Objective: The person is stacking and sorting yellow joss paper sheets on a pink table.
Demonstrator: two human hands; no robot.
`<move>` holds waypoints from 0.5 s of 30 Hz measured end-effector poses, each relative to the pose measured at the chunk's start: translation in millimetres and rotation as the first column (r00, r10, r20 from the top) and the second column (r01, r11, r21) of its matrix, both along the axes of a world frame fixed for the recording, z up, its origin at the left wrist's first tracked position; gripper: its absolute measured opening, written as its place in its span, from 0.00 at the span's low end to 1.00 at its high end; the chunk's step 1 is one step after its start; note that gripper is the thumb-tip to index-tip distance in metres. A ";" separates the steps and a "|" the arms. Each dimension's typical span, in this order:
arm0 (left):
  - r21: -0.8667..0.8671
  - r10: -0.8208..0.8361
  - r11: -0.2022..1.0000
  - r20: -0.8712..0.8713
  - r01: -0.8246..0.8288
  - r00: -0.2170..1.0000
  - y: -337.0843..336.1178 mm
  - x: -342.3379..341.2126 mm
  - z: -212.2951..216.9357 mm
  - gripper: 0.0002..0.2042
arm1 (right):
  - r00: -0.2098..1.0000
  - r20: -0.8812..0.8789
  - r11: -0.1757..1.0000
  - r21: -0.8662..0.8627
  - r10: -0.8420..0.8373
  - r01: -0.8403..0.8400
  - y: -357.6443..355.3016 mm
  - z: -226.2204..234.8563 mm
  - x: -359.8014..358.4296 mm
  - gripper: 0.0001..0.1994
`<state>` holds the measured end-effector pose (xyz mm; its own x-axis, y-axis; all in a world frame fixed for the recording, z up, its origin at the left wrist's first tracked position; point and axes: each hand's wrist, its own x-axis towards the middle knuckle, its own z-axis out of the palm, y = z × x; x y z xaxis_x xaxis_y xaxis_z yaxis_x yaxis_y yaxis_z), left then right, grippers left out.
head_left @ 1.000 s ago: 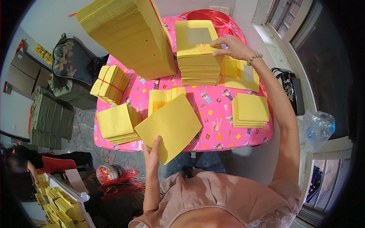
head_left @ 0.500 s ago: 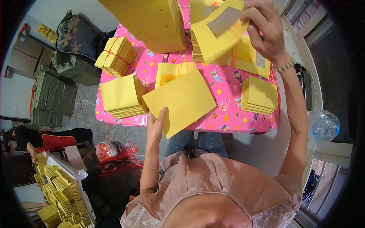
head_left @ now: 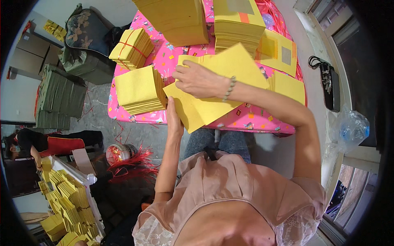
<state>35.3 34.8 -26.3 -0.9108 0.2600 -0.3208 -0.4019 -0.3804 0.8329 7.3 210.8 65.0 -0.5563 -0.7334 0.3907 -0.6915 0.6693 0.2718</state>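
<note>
On the pink patterned table [head_left: 180,55], near its front edge, lies a large yellow paper sheet [head_left: 213,102], tilted like a diamond with one corner hanging past the edge toward the person's lap. The right hand [head_left: 199,80] presses flat on top of it, fingers spread and pointing left, a bead bracelet [head_left: 230,88] at the wrist. The left hand [head_left: 173,117] comes up from below and grips the sheet's left edge, thumb and fingers closed on the paper.

Just left of the sheet sits a thick loose stack of yellow paper [head_left: 139,90], nearly touching the left hand's fingertips. Behind that is a smaller bundle tied with red string [head_left: 132,47]. A tall pile of yellow sheets [head_left: 176,18] rises at the back, and beside it another tall stack [head_left: 238,22] whose top sheet carries a grey square and an orange strip. To the right lie sheets with grey square patches [head_left: 279,51], and a low stack [head_left: 289,86] that the right forearm partly hides.

Beyond the table on the left, folded green bundles [head_left: 57,98] stand by the wall. On the floor are a round tub with red string spilling out [head_left: 121,153] and more yellow stacks [head_left: 67,201]. Another person in a red and black top [head_left: 45,143] bends at the far left. A clear plastic bag [head_left: 349,129] lies to the right.
</note>
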 end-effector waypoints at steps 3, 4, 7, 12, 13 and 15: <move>0.104 0.010 0.995 -0.049 -0.004 0.999 3.0 2.9 4.4 0.29 | 0.992 0.086 0.994 -0.051 -0.096 0.100 -16.6 -33.7 -8.5 0.06; 0.104 0.005 0.995 -0.050 0.000 0.999 6.5 4.3 7.2 0.29 | 0.993 0.073 0.989 -0.105 -0.098 0.105 -18.9 -42.2 -9.4 0.06; 0.055 0.035 0.998 -0.071 -0.032 0.997 8.8 6.4 7.9 0.31 | 0.989 0.112 0.977 -0.177 -0.098 0.117 -23.3 -46.6 -9.8 0.06; -0.272 -0.108 0.962 -0.280 0.029 0.954 6.7 8.2 3.4 0.25 | 0.988 0.148 0.875 -0.472 -0.048 0.113 -4.1 -50.4 8.0 0.16; -0.274 -0.106 0.961 -0.277 0.027 0.955 5.8 8.6 2.1 0.25 | 0.957 0.237 0.799 -0.537 -0.166 0.271 4.9 -52.3 15.6 0.19; -0.301 -0.065 0.954 -0.231 -0.008 0.971 6.6 11.4 4.5 0.27 | 0.871 0.346 0.567 -0.663 -0.348 0.490 32.1 -60.7 34.3 0.23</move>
